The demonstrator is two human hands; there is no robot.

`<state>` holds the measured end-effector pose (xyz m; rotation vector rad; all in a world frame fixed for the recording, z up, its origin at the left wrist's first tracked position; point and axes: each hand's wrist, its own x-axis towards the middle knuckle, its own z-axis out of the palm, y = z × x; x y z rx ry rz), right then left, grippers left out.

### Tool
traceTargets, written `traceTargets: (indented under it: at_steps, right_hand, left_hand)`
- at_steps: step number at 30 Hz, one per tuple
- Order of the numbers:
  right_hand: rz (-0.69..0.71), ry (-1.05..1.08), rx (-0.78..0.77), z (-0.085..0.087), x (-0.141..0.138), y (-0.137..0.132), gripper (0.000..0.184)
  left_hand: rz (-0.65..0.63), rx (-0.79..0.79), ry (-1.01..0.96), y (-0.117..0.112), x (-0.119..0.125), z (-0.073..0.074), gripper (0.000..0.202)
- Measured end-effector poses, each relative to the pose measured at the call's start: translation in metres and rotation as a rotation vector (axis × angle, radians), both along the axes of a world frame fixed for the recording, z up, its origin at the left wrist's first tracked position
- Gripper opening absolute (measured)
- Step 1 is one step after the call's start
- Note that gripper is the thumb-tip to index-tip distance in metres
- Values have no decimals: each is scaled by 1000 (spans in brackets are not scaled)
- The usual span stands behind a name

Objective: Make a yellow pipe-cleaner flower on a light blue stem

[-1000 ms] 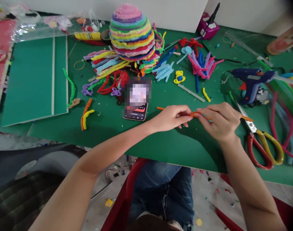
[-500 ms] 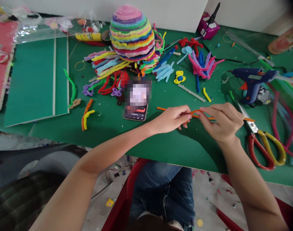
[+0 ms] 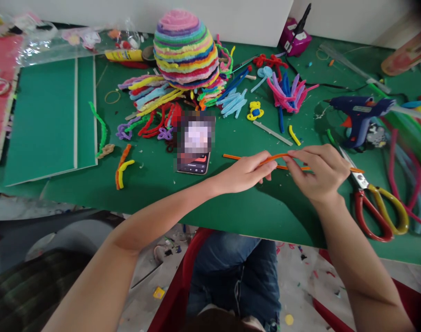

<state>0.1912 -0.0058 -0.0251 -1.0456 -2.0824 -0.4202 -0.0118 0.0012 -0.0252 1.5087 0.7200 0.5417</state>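
Note:
Both hands pinch an orange pipe cleaner (image 3: 278,158) just above the green table (image 3: 231,207). My left hand (image 3: 246,173) grips its left part between thumb and fingers. My right hand (image 3: 319,175) holds the strand where it arches up between the two hands. A second straight orange strand (image 3: 231,157) lies on the table under them and sticks out on both sides.
A phone (image 3: 195,144) lies left of my hands. Behind it stands a striped pipe-cleaner dome (image 3: 186,48) amid loose coloured pieces. Red-and-yellow scissors (image 3: 376,203) and a blue glue gun (image 3: 358,115) lie at the right. A green board (image 3: 44,120) lies at the left.
The orange strand between my fingers has been drawn out into a longer, flatter arch. Both hands stayed in nearly the same place.

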Motion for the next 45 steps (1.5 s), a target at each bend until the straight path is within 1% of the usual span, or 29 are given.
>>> traceTargets:
  at_steps: [2, 5, 8, 11, 13, 15, 16, 17, 18, 20, 21, 22, 23, 24, 25, 27, 28, 29, 31, 34, 36, 38, 40, 42, 45]
  right_hand:
    - [20, 15, 13, 0, -1, 0, 11]
    - [36, 19, -11, 1, 1, 0, 13]
    - [109, -48, -132, 7, 6, -1, 14]
    - [175, -111, -290, 18, 13, -2, 13]
    - [160, -110, -350, 26, 15, -4, 12]
    - [137, -114, -399, 30, 16, -4, 13]
    - [124, -120, -427, 30, 16, -3, 14]
    - [106, -128, -454, 28, 16, -3, 16]
    - [80, -136, -476, 26, 16, -2, 17]
    - [20, -167, -508, 19, 18, 1, 19]
    - [-6, -195, -517, 16, 18, 2, 20]
    - [-31, -225, -519, 14, 18, 3, 21]
    - [-51, -255, -520, 13, 18, 4, 22]
    - [-69, -277, -521, 13, 17, 5, 24]
    - [-90, -282, -522, 14, 14, 8, 26]
    - [-132, -238, -540, 19, 7, 21, 29]
    - [-143, -204, -560, 22, 1, 31, 29]
    - [-153, -171, -588, 24, -5, 45, 29]
    - [-130, -148, -655, 24, -19, 79, 29]
    - [-56, -202, -789, 18, -38, 132, 36]
    - [-32, -299, -855, 13, -46, 157, 36]
    - [-18, -345, -925, 10, -49, 170, 33]
    - [-24, -342, -1014, 11, -49, 173, 32]
    - [-58, -305, -1098, 15, -48, 173, 38]
    - [-95, -267, -1198, 23, -50, 170, 53]
  left_hand:
    - [-8, -31, -55, 0, 0, 1, 32]
    - [-53, -77, -71, 0, 0, 5, 29]
    - [-86, -95, -11, 3, -2, 9, 25]
    - [-40, -165, -16, 6, -3, 12, 25]
    - [11, -217, -35, 7, -3, 12, 24]
    - [93, -206, -8, 7, -3, 12, 25]
    - [142, -160, 31, 7, -3, 12, 25]
    - [196, -78, 89, 6, -4, 11, 26]
    - [253, 46, 167, 6, -5, 10, 26]
    - [347, 397, 355, 5, -6, 6, 24]
    - [368, 585, 448, 4, -7, 3, 22]
    - [369, 754, 526, 4, -7, 0, 22]
    - [346, 886, 583, 4, -7, -3, 22]
    - [309, 978, 620, 3, -6, -6, 24]
    - [274, 1036, 644, 3, -6, -9, 26]
    - [219, 1104, 684, 2, -4, -14, 29]
    - [197, 1125, 705, 1, -3, -16, 29]
    - [172, 1138, 728, 1, -3, -18, 29]
    - [118, 1148, 772, 0, -2, -19, 30]
    - [53, 1143, 799, -1, -3, -18, 31]
    - [39, 1140, 797, -2, -3, -16, 30]
    - [39, 1134, 798, -2, -3, -15, 29]
    - [41, 1128, 799, -1, -3, -16, 28]
    - [44, 1123, 798, -1, -3, -17, 28]
    - [63, 1127, 802, -2, -2, -19, 30]
